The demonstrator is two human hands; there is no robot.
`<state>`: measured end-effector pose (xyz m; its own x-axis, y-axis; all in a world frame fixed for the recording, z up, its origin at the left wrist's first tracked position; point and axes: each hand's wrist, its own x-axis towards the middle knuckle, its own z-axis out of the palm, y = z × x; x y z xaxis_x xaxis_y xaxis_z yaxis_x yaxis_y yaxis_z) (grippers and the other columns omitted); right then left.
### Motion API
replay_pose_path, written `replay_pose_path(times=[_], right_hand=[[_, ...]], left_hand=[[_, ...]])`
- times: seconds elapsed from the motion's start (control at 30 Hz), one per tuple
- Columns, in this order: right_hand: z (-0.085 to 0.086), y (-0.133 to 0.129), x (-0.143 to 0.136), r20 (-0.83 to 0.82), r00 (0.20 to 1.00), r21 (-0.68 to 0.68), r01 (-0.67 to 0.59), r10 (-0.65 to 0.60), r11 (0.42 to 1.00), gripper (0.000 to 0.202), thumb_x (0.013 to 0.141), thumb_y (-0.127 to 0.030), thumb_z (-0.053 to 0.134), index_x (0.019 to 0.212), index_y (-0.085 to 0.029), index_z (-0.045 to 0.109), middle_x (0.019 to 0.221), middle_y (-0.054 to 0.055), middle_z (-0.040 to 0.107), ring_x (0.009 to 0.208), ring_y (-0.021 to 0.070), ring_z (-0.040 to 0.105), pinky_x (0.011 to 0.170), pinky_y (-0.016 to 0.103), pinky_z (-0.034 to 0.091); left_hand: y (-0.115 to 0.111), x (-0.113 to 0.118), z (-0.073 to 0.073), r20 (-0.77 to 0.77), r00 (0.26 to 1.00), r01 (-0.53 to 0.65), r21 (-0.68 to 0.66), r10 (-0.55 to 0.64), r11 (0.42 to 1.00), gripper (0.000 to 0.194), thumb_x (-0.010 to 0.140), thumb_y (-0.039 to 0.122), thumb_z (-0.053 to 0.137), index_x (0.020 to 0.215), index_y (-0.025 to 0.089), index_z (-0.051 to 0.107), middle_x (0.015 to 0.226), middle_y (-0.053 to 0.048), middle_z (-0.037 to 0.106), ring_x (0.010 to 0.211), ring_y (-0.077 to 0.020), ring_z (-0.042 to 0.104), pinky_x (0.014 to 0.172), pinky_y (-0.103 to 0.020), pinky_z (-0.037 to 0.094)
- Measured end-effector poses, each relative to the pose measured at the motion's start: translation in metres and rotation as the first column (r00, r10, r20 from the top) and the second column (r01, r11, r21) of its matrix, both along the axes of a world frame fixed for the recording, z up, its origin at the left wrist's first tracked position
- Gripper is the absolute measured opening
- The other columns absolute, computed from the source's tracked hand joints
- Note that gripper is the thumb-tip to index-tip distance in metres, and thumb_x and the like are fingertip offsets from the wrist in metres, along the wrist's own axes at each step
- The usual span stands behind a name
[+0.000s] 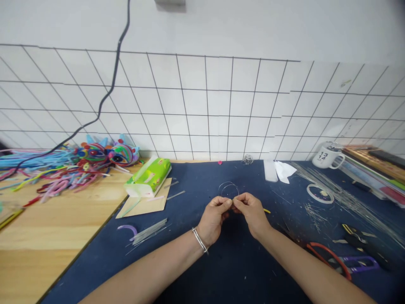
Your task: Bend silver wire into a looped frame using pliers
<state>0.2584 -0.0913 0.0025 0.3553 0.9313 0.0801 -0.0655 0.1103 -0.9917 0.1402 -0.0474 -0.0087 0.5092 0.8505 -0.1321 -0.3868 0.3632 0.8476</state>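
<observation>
Both hands meet over the middle of a dark blue mat (196, 270), fingertips pinched together on a thin wire loop (228, 188) that rises just beyond them on the far side. The left hand (214, 217), with a silver bangle (199, 240) at its wrist, closes thumb and fingers narrowly on the near left part of the loop; the right hand (251, 213) does the same on the near right part, and the two sets of fingertips touch or almost touch. A small yellow piece (266, 210) lies on the mat just right of the right hand. To the left of the hands lies a bundle of straight wires (148, 230) with a curved purple pipe cleaner (128, 228) beside it, and farther off a green tissue pack (148, 177) rests on a sheet of cardboard (148, 202). A heap of coloured pipe cleaners (53, 171) covers the far left of the wooden table (38, 245). To the right, a tape roll (319, 193), a white mug (327, 157), long loose wires (348, 198), pliers (360, 238) and scissors with red and purple handles (344, 261) lie well apart from the hands.
</observation>
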Motion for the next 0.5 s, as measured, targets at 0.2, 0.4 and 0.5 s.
replay_pose_path(times=[0.2,0.4,0.5], right_hand=[[-0.001,0.004,0.011,0.259,0.966,0.003,-0.014,0.012,1.000,0.011,0.075,-0.028,0.054,0.075,-0.017,0.052,0.063,-0.002,0.055,0.058,0.0110,0.053,0.056,0.024,0.044],[0.000,0.008,0.024,0.538,0.843,-0.015,0.025,-0.013,1.000,0.003,0.072,-0.022,0.052,0.071,-0.019,0.053,0.060,-0.003,0.053,0.056,0.0108,0.050,0.054,0.023,0.038],[0.003,0.007,0.022,0.598,0.802,-0.018,0.019,-0.004,1.000,0.003,0.069,-0.019,0.053,0.067,-0.020,0.054,0.059,-0.004,0.053,0.056,0.0108,0.048,0.055,0.023,0.035]], left_hand=[[0.008,-0.006,0.009,-0.052,0.996,0.068,0.042,-0.066,0.997,0.018,0.067,0.026,0.069,0.075,0.014,0.058,0.073,-0.001,0.058,0.066,-0.0101,0.053,0.059,-0.021,0.037],[0.029,-0.027,0.042,-0.072,0.983,0.179,0.133,-0.171,0.975,0.030,0.078,0.038,0.056,0.098,0.016,0.059,0.092,-0.008,0.060,0.084,-0.0163,0.056,0.074,-0.027,0.039],[0.035,-0.032,0.048,-0.157,0.954,0.286,0.212,-0.257,0.934,0.031,0.079,0.039,0.054,0.094,0.013,0.061,0.076,-0.006,0.059,0.070,-0.0139,0.054,0.067,-0.027,0.039]])
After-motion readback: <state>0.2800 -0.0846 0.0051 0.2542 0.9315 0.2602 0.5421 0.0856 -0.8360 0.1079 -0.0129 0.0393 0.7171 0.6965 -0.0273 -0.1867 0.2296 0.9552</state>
